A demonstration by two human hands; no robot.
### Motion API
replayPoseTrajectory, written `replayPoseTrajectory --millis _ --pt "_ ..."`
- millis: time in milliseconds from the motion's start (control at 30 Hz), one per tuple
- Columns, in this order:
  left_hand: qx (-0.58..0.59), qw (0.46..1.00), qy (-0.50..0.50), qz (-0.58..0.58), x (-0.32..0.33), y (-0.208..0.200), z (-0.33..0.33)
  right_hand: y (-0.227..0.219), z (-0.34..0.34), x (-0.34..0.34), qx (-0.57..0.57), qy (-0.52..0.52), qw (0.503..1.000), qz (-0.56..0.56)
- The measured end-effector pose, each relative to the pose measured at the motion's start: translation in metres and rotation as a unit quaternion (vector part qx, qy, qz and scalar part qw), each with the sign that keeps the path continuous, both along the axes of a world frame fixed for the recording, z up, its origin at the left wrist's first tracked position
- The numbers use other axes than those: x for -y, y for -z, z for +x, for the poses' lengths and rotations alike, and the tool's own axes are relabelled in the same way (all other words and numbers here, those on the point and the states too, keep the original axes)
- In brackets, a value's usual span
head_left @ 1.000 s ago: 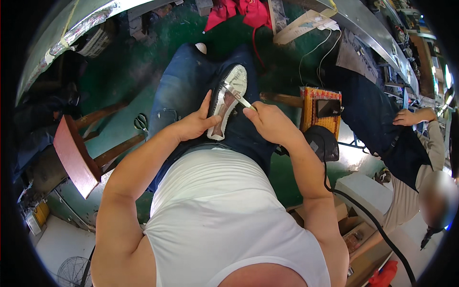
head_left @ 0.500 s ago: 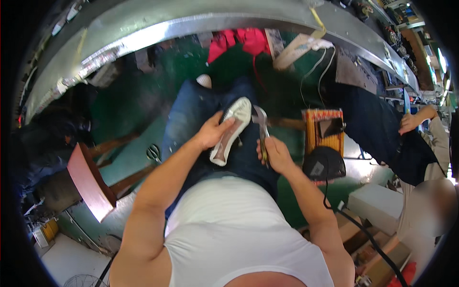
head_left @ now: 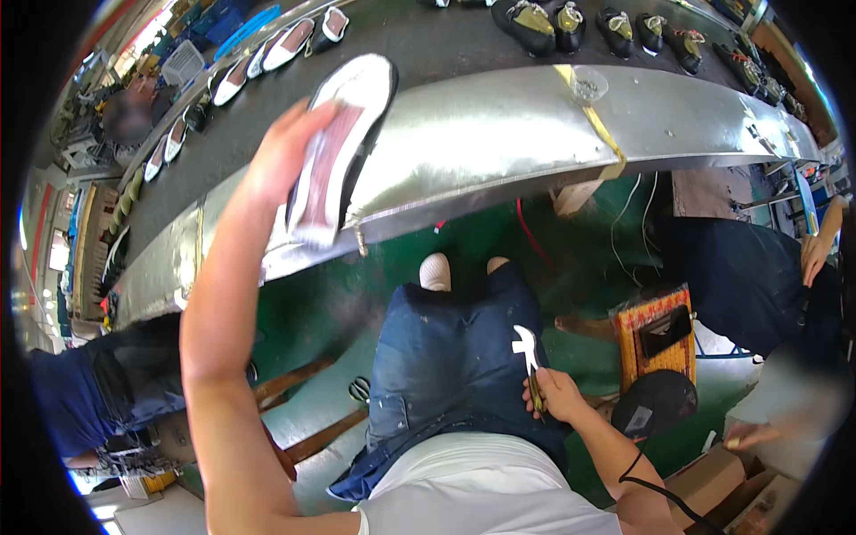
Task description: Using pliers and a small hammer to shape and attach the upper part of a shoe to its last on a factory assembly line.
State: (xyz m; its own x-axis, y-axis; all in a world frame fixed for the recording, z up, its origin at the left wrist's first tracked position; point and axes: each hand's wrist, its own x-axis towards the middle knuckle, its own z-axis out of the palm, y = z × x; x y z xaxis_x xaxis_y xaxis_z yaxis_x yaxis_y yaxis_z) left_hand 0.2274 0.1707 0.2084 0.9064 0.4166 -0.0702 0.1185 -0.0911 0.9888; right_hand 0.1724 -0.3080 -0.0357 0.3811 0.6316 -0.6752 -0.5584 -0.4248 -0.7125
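Observation:
My left hand point(head_left: 283, 159), arm stretched forward, grips a shoe point(head_left: 364, 85) by its side, with the fingers partly behind it. The shoe's underside faces me: a brownish insole ringed by a folded white edge, with a dark side showing. It hangs tilted over the metal rim point(head_left: 464, 134) of a long bench with a black top. In front of my lap, my right hand point(head_left: 557, 395) is closed round the handles of lasting pliers point(head_left: 528, 348). Their curved, pale-shining head with a square stub points up and away from the hand.
White-edged shoes point(head_left: 230, 82) line the bench's left side; dark laced shoes point(head_left: 615, 31) stand at the far right. A clear dish point(head_left: 588, 85) sits on the rim. Scissors point(head_left: 359, 389) lie low at left. A stool point(head_left: 655, 343) with a phone stands right. People sit both sides.
My left hand has carried the shoe from above my lap forward and left, up over the bench rim. The view has shifted toward the bench top. My right hand still holds the pliers.

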Motion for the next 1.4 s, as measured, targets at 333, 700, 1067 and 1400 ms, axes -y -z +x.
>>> replayPoseTrajectory --millis 333,700,1067,1400 --pt "-0.188 0.634 0.094 0.744 -0.054 0.086 0.266 -0.01 0.051 -0.025 -0.088 0.021 0.996 -0.028" --pt "0.072 0.848 -0.356 0.386 -0.214 0.071 0.312 -0.001 0.112 -0.034 -0.114 -0.005 0.993 -0.038" --pt "-0.15 0.8 -0.454 0.362 -0.406 0.172 0.361 0.006 0.146 -0.041 -0.218 0.036 0.975 -0.019" --pt "-0.069 0.79 -0.434 0.429 -0.345 0.097 0.253 -0.003 0.136 -0.051 -0.198 0.043 0.979 -0.03"
